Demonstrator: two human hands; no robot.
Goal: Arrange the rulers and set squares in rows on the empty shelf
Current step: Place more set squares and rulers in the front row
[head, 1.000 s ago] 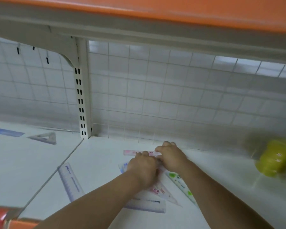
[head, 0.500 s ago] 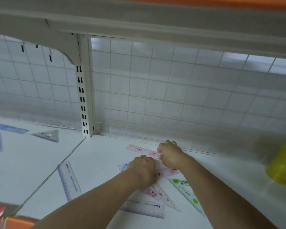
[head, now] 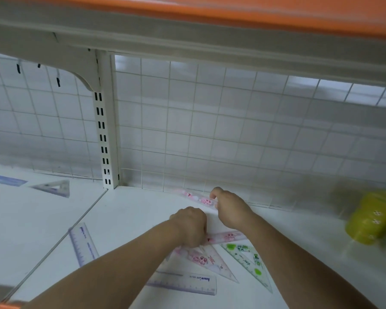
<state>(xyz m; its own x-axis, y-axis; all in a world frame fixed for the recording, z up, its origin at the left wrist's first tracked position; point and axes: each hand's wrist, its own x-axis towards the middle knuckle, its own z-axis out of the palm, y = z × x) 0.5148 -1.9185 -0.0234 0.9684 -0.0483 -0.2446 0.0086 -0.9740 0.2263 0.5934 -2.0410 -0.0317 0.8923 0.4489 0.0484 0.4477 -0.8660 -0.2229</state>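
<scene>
The right hand (head: 230, 208) pinches the right end of a pink ruler (head: 195, 197) at the back edge of the shelf (head: 143, 219), just in front of the wire grid (head: 210, 130). The ruler's long axis runs left to right, nearly along the back edge. Its right end appears to sit slightly farther from the grid than its left end. The ruler is blurred, so contact with the grid cannot be confirmed.

The left hand (head: 191, 226) is clenched, knuckles up, over the left end of a second pink ruler (head: 228, 237), which extends to the right from under it. The fingers are hidden, so it cannot be told whether they grip this ruler.

Nearer the front edge lie a pink set square (head: 210, 262) and, just to its right, a green set square (head: 247, 262). A clear ruler (head: 183, 284) lies closest to the front edge, partly under the left forearm. A side ruler (head: 83, 246) lies toward the left edge, long axis front to back.

Judged step: squaring the first piece of the back row. The task is at an early stage, since most pieces lie unsorted.

The next move probably calls for swinging the ruler's right end back until it is parallel to the back edge. The right hand is already on that end. The second pink ruler lies in front, roughly parallel, under the left hand.
</scene>
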